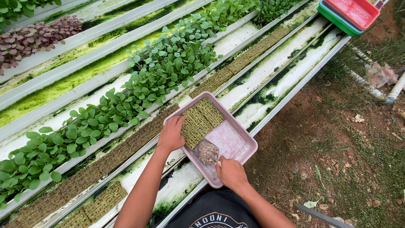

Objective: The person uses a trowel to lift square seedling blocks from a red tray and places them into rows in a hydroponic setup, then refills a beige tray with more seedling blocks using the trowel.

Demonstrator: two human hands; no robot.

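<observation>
Left hand on sponge cubes, pink tray, seedlings beside

Two bare forearms in view, no sleeves reaching wrist or elbow. Left hand at 9 o'clock of frame centre, right hand at 6 o'clock: no gloves, rings, watch or bands visible. Dark, near-black T-shirt at 6 o'clock edge, pale curved lettering and emblem printed across chest, partly cropped.
</observation>
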